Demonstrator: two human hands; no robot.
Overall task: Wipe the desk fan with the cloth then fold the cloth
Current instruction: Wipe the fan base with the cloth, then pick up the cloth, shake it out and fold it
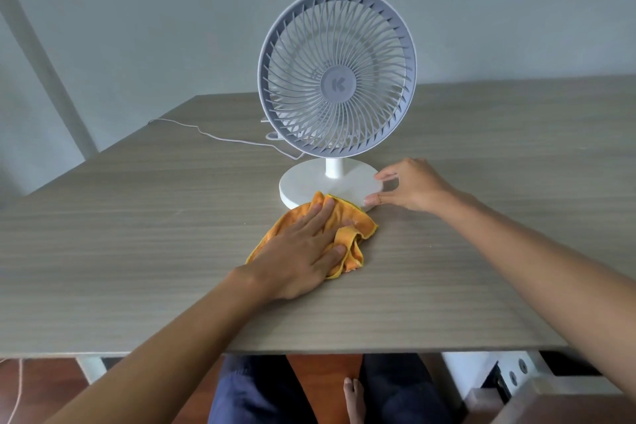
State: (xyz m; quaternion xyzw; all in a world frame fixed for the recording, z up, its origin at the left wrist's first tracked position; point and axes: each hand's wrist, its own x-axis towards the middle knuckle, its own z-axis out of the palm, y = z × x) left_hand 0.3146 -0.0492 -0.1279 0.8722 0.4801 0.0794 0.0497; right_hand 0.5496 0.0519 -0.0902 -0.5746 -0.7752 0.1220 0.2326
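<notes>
A white desk fan [336,79] with a grey round grille stands upright on the wooden desk, on a short stem and a round white base. A crumpled orange cloth [351,231] lies on the desk against the front edge of that base. My left hand [303,248] rests flat on the cloth, fingers spread and pointing toward the fan. My right hand [409,186] grips the right rim of the fan's base between thumb and fingers.
The wood-grain desk [137,251] runs wide to both sides, its near edge low in the frame. A thin white cable [213,136] trails from behind the fan to the far left edge. A grey wall stands behind. My legs and a foot show below the desk.
</notes>
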